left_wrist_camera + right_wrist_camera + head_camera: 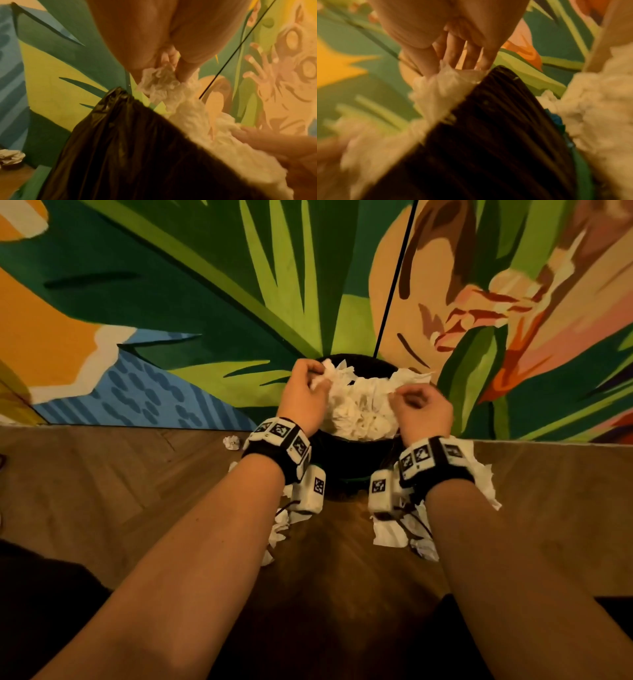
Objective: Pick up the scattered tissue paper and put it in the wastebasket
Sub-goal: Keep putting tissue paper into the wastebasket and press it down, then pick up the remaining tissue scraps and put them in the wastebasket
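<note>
Behind everything, filling the upper half of the head view, hangs a painted mural (171, 302) of big green leaves, and a wooden floor (102, 491) runs across the lower half. At centre frame I see the wastebasket (346, 470), lined with a black bag (128, 142) and heaped past its rim with tissue paper (363, 405). My left hand (305, 395) has its fingers curled into a crumpled wad at the heap's upper left edge, which the left wrist view confirms; my right hand (421, 409) pinches a thin flap of the same heap at its right side, thumb against fingertips in the blurred right wrist view. I judge this stuff nearly weightless, soft and easily torn, so it should be gathered by the bulk of a wad, not by a corner, and pressed down gently so it does not spring out. Loose pieces on the floor I count roughly: one small ball (231, 442) left of the basket, a cluster (277, 532) under my left wrist, and a larger spread (404, 529) under my right wrist; my forearms hide their exact number. One basket, one bag.
</note>
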Motion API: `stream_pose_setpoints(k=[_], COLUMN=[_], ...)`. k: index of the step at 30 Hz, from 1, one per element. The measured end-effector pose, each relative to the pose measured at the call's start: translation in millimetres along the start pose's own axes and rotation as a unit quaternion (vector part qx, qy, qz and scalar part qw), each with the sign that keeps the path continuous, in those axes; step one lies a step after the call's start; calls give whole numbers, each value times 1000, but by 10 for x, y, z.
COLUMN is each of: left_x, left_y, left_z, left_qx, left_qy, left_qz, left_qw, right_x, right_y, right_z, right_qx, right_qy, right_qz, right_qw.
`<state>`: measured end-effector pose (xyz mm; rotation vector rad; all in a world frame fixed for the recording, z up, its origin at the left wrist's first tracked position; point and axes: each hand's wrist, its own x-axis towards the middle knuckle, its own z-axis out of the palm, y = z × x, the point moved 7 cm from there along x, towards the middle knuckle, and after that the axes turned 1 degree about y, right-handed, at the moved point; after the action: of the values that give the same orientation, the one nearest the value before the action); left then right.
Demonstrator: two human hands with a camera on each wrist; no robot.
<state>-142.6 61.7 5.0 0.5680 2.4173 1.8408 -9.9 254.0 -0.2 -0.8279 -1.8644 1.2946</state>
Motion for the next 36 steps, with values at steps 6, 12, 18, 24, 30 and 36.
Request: stream_pose_setpoints(k=[6,12,18,24,30,36], left_x=[-15,-32,-90,-41,31,-3], left_y=[-165,-143,-246,-308,-338,-339], left_z=[154,392,516,551,550,564], left_qx=[198,408,517,542,514,518], left_qy=[-61,-159,-217,-243,-254,-258], left_qz=[49,72,70,49,25,10], left_qw=[977,896,825,803,819,816], right_x=[-175,30,256,226,358,494], right_y=[187,207,200,253,16,295], right_z=[301,441,590,684,532,739], right_qx=[-336,-421,-506,-546,-542,-642], right_qy=[-147,-237,-275,-324,-184,-319], right_qz=[-106,-46,-13,-2,-121,-140], right_qw=[924,874,817,772,811,683])
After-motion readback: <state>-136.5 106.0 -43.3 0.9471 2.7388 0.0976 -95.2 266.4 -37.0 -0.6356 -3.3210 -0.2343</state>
